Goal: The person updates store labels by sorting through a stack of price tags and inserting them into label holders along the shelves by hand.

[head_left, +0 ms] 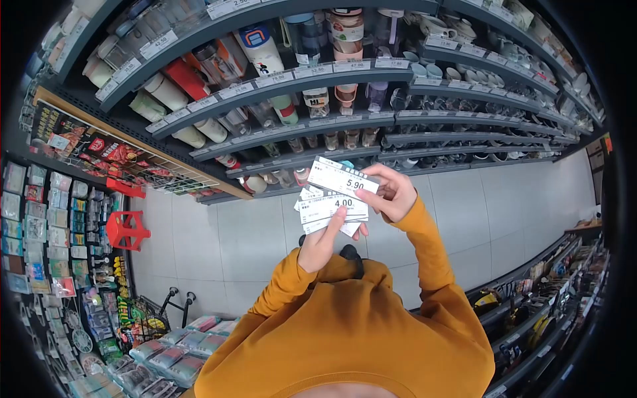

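Observation:
My left hand [323, 244] is closed around a small fanned stack of white price labels [323, 211], its thumb lying over the one printed 4.00. Between the thumb and fingers of my right hand [393, 193] is a single price label [335, 176] printed 5.90. That label sits just above the stack and overlaps its upper edge. Other labels in the stack show only their corners, so their print is mostly hidden. Both hands are in front of my body, over the tiled floor.
Ahead stand curved shelves [279, 79] of bottles, cups and glassware with price strips. A red stool [128, 231] is at the left, beside racks of hanging packets [60, 235]. A wire basket cart [147, 317] stands lower left. More shelving [551, 302] runs along the right. Grey tiles [458, 212] cover the aisle.

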A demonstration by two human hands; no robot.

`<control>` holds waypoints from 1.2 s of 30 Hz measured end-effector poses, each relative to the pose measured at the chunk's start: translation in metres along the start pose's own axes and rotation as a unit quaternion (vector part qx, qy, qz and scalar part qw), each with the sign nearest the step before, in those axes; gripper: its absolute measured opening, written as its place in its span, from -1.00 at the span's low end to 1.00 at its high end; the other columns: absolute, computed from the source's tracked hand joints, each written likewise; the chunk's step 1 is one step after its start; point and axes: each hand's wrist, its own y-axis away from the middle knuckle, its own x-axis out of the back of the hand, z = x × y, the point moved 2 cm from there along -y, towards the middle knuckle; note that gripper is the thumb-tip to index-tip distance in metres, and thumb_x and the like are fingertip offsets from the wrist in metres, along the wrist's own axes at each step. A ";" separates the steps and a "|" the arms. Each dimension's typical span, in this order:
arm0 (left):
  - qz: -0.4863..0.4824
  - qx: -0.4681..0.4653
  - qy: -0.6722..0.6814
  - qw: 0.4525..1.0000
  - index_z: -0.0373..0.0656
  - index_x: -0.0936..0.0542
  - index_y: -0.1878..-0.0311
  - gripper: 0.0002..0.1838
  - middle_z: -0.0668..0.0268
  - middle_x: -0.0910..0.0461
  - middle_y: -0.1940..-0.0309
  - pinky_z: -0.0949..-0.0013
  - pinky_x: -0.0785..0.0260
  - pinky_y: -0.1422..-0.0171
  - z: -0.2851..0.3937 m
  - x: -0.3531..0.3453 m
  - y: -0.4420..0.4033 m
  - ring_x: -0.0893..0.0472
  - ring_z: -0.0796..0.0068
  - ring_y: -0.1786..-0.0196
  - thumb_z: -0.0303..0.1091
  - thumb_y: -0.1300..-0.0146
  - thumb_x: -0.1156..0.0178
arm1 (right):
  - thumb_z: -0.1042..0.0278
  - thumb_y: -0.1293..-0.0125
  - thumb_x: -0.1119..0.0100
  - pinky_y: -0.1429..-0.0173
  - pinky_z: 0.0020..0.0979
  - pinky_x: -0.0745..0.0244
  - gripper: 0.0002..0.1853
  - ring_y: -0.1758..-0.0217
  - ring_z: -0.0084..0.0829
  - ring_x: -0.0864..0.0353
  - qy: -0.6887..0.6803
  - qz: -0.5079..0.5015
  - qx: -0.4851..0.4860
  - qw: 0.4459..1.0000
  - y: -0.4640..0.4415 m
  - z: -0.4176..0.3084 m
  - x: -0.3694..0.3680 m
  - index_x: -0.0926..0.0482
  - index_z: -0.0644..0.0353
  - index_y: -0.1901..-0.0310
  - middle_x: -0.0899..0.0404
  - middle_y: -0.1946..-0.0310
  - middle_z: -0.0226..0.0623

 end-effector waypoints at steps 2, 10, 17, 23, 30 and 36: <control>0.009 -0.001 0.006 1.000 -0.32 -0.49 0.03 -0.58 0.24 -0.61 0.34 0.47 -0.40 0.16 -0.001 -0.007 0.001 -0.52 0.54 0.33 -0.21 -0.55 0.29 | 0.50 -0.26 -0.28 0.51 -0.69 -0.26 -0.72 0.51 -0.80 -0.42 0.015 -0.009 0.031 0.999 0.001 0.001 0.005 -0.48 0.29 0.02 -0.66 0.27 -0.37; 0.033 -0.003 0.019 0.999 -0.34 -0.49 0.04 -0.55 0.21 -0.60 0.35 0.45 -0.41 0.14 -0.004 -0.027 0.002 -0.52 0.51 0.32 -0.18 -0.56 0.32 | 0.50 -0.23 -0.30 0.45 -0.68 -0.33 -0.71 0.42 -0.78 -0.47 0.021 -0.023 0.038 0.999 0.010 -0.007 0.017 -0.50 0.28 0.04 -0.64 0.31 -0.41; 0.053 -0.023 0.019 0.998 -0.34 -0.48 0.08 -0.55 0.21 -0.58 0.36 0.44 -0.42 0.14 -0.007 -0.036 0.001 -0.54 0.51 0.31 -0.19 -0.56 0.33 | 0.47 -0.22 -0.32 0.38 -0.65 -0.38 -0.70 0.39 -0.76 -0.48 0.035 -0.034 0.032 0.998 0.016 -0.014 0.024 -0.52 0.28 0.03 -0.62 0.33 -0.43; 0.063 -0.020 -0.008 0.998 -0.33 -0.49 0.07 -0.55 0.24 -0.58 0.34 0.44 -0.42 0.12 -0.014 -0.036 0.001 -0.54 0.51 0.29 -0.18 -0.56 0.33 | 0.45 -0.29 -0.26 0.36 -0.60 -0.41 -0.72 0.43 -0.72 -0.48 0.066 -0.041 0.055 0.995 0.018 -0.012 0.023 -0.51 0.30 0.00 -0.60 0.36 -0.43; 0.059 -0.026 0.001 0.998 -0.33 -0.49 0.00 -0.54 0.24 -0.58 0.29 0.46 -0.41 0.11 -0.012 -0.034 0.004 -0.53 0.52 0.28 -0.18 -0.56 0.34 | 0.40 -0.34 -0.20 0.39 -0.63 -0.41 -0.82 0.44 -0.73 -0.49 0.097 -0.040 0.040 0.994 0.013 -0.006 0.015 -0.52 0.29 0.11 -0.59 0.39 -0.41; 0.100 -0.045 -0.005 0.994 -0.35 -0.49 0.00 -0.55 0.24 -0.58 0.30 0.45 -0.43 0.12 -0.012 -0.027 0.008 -0.53 0.52 0.30 -0.21 -0.56 0.35 | 0.43 -0.26 -0.28 0.26 -0.55 -0.47 -0.81 0.36 -0.67 -0.54 0.125 -0.052 0.065 0.989 0.010 -0.004 0.005 -0.53 0.29 0.16 -0.62 0.37 -0.40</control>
